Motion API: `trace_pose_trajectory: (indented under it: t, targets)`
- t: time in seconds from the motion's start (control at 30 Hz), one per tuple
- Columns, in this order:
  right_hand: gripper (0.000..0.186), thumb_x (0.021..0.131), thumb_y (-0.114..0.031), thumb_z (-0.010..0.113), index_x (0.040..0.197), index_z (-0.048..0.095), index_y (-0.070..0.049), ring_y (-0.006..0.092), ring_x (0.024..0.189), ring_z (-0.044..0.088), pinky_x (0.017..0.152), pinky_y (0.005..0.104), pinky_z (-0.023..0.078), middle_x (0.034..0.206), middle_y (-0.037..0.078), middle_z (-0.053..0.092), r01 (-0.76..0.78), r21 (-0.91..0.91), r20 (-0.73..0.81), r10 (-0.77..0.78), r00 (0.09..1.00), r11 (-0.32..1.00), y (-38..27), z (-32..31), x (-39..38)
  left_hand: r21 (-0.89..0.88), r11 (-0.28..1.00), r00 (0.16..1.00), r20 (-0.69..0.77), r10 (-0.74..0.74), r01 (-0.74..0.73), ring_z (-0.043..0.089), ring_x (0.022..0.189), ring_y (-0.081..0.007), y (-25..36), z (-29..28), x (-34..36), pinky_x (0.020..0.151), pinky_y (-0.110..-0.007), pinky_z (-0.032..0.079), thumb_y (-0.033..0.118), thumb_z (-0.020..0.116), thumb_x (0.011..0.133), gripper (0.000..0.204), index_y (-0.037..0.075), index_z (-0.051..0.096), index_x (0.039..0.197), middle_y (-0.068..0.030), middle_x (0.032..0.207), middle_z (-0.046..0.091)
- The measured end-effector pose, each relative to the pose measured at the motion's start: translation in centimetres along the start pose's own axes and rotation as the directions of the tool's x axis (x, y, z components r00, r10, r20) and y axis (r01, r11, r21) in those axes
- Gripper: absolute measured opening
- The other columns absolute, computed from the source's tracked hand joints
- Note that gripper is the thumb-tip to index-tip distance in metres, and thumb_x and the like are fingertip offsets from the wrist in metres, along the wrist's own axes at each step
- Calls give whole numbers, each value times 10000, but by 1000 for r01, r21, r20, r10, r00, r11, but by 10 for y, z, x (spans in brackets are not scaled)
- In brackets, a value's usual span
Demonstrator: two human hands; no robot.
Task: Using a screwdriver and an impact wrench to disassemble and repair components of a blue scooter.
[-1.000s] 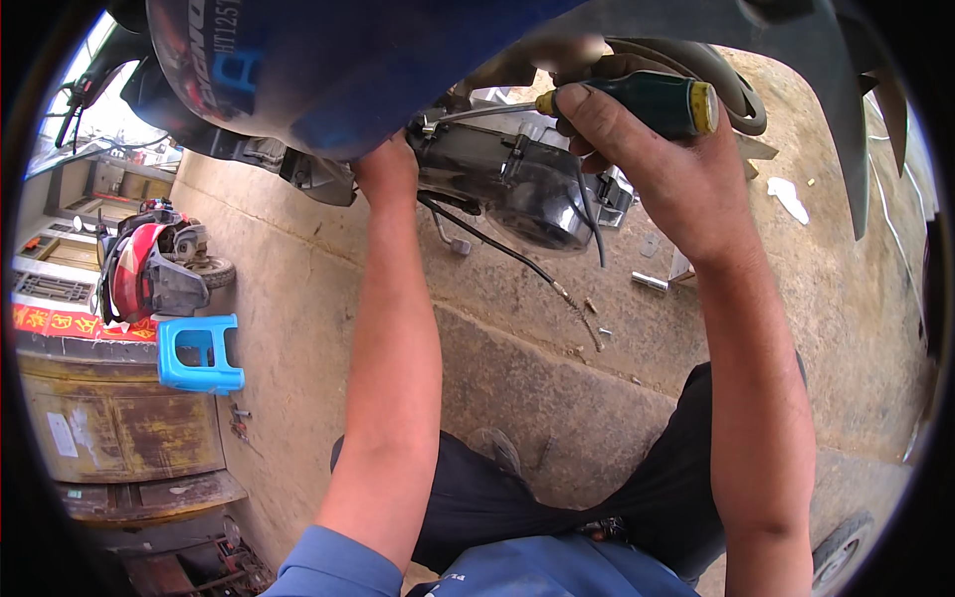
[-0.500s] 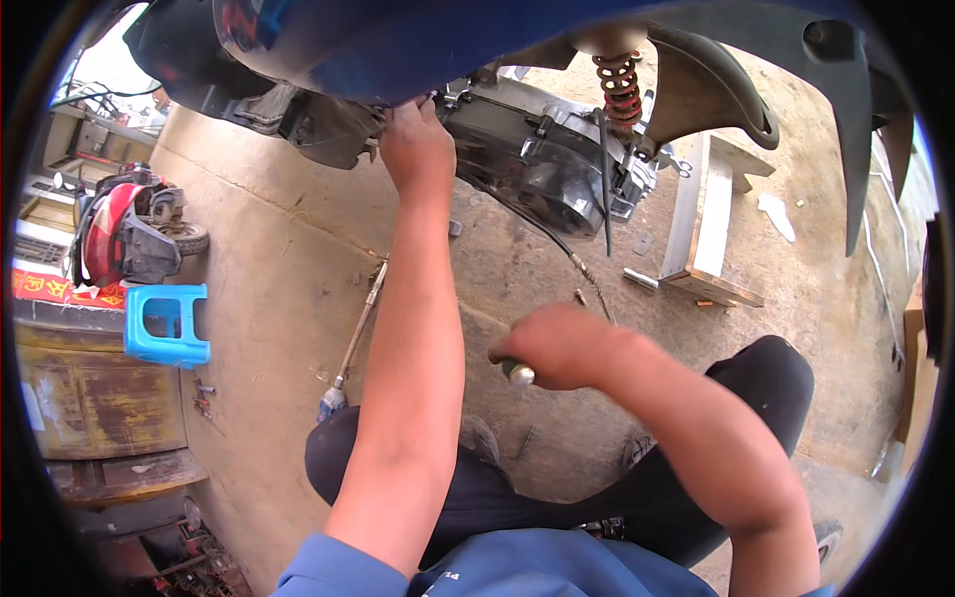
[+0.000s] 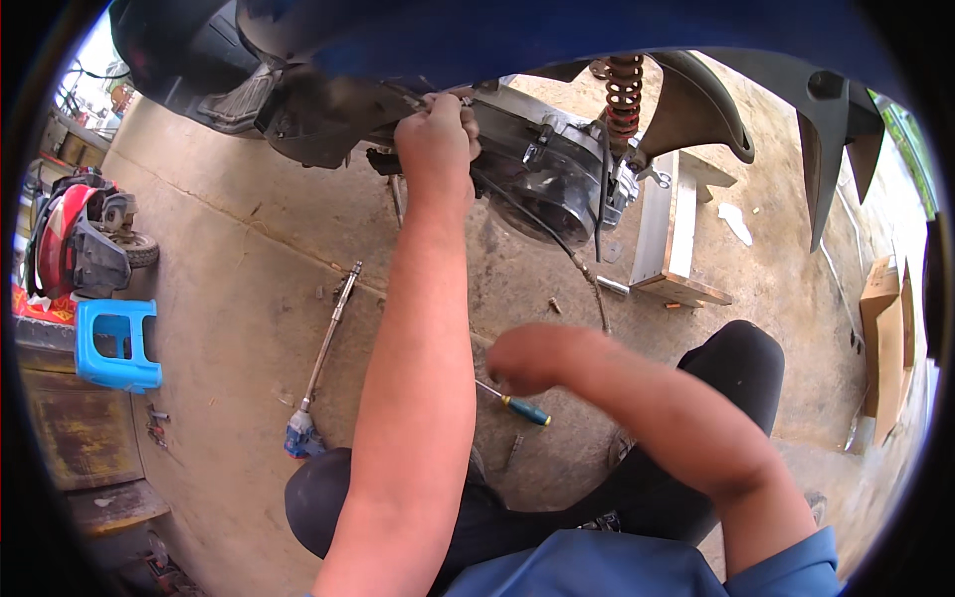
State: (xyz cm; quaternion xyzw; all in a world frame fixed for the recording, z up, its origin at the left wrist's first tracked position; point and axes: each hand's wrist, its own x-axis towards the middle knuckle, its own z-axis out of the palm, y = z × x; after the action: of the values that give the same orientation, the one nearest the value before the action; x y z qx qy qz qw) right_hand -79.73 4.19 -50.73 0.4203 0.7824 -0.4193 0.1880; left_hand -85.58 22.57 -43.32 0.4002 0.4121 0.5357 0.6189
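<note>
Up at the engine of a blue scooter (image 3: 557, 45), my left hand (image 3: 438, 144) has its fingers curled closed at a part beside the black engine case (image 3: 557, 189). What those fingers hold is hidden behind the hand. My right hand (image 3: 529, 358) hangs low in front of my knees, smeared by motion, its fingers turned away from view. Just below it is a screwdriver (image 3: 527, 410) with a green and yellow handle, seemingly at floor level and apart from the palm. A black cable (image 3: 532, 219) runs down from the engine.
A blue power wrench (image 3: 300, 435) with a long extension bar lies left of my left forearm. Farther left stand a blue plastic stool (image 3: 117, 376) and a red scooter (image 3: 68, 234). At right are a low wooden bench (image 3: 686, 289) and a cardboard box (image 3: 883, 348).
The screwdriver now shows below my right hand; before, a rounded metallic end stuck out of that fist. My left hand has turned, fingers more curled. The whole view has shifted right.
</note>
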Motion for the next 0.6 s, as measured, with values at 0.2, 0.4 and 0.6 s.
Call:
trace_pose_trajectory:
  t: [0.2,0.4,0.6]
  targets:
    - [317,987,-306,669,1101,755,-22,158,689,659,689,349,526,807,93,733,-48,337,-873,331,359,940,67,-132,-160,-235,948,971,163,-177,212,550,616,-136,8,17,2,450,-252,337,38,516,992,117,-27,591,1054,-83,805,602]
    - [331,949,-290,657,1134,731,-26,201,773,688,773,366,541,912,145,743,-118,361,-931,364,7,925,100,-162,-154,-5,976,943,259,-208,217,476,554,-99,-16,17,5,456,-249,323,22,539,970,120,-10,630,1042,-47,773,585]
    - [426,921,-414,708,1178,750,-77,199,816,717,774,350,546,939,142,760,-41,286,-954,288,87,957,126,-168,-168,179,968,928,299,-222,174,404,512,-57,-9,25,5,456,-244,301,68,577,989,130,-11,664,1044,-43,788,602]
